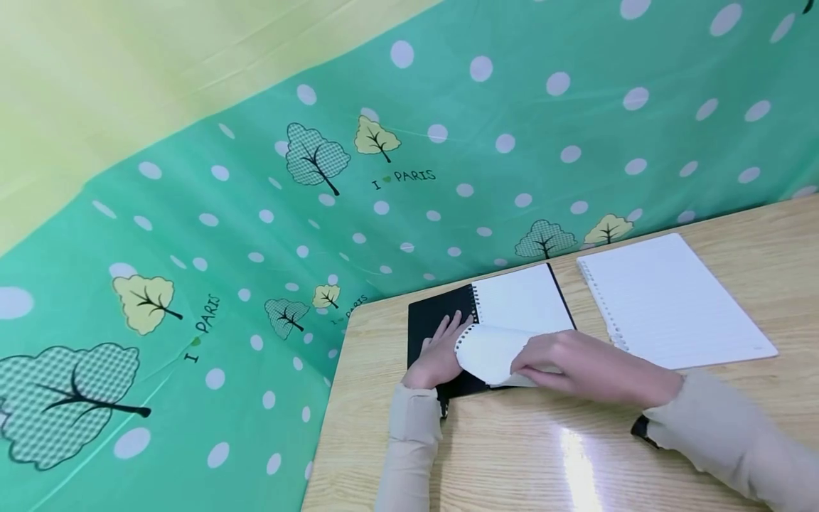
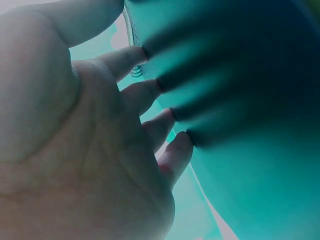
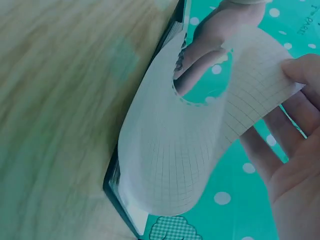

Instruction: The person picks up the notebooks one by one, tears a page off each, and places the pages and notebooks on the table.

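In the head view, a spiral notebook (image 1: 518, 291) lies open on the wooden table (image 1: 512, 462), its black cover (image 1: 422, 320) to the left of the white pages. The left hand (image 1: 440, 355) rests on that cover, fingers extended and somewhat spread. The right hand (image 1: 569, 363) pinches a curled sheet (image 1: 495, 348) above the notebook's near part, the punched edge turned up toward the left hand. Ruled paper (image 1: 678, 306) with holes along one side lies apart, to the right. A green polka-dot curtain (image 1: 288, 249) hangs behind.

In the left wrist view, the palm faces the camera, the fingers reaching a dark teal-looking surface (image 2: 240, 165).

In the right wrist view, thumb and fingers hold the sheet's corner; its faint grid bends into a loop. Whether any holes remain on the rings is unclear.
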A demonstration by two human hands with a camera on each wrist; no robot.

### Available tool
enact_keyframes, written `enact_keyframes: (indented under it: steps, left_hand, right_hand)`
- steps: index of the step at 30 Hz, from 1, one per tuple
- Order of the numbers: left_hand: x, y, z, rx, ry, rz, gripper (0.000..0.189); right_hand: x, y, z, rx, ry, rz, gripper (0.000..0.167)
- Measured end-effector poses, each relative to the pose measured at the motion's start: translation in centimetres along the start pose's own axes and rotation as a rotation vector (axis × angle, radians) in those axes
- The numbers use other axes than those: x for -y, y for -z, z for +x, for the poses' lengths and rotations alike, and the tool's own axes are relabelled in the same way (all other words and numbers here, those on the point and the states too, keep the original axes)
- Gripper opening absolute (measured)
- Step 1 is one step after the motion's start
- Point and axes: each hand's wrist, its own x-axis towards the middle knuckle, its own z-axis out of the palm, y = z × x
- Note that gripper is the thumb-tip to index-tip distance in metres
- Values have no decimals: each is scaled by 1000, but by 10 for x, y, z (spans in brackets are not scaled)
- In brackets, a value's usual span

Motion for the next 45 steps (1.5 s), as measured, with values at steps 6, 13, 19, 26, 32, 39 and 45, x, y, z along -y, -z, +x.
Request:
enact_keyframes:
  steps: [6,13,19,26,32,39,45]
  left_hand:
    - [0,-2,0,-17,9,17,52]
    - [1,-1,-1,-29,3,-1,56]
    - [0,-2,0,-21,-1,-15,61]
    - [3,-1,1,-24,-3,-36,62]
    - [4,0,1,-21,1,-1,59]
    - [5,0,2,-6,4,13,58]
    - [4,2,1,-8,-4,-23,65]
  right_hand:
    - [-4,1,-4,-13,-107,75,23]
    - [-12,4,-2,8,-297,224,32]
    - [-27,3,-3,-3,-304,202,44]
    - [-32,7,-7,56,-375,68,58]
    - [-35,14,-8,69,-490,142,47]
    - [-31,22,-11,105,-476,184,72]
    - [-22,27,-16,145,-415,262,45]
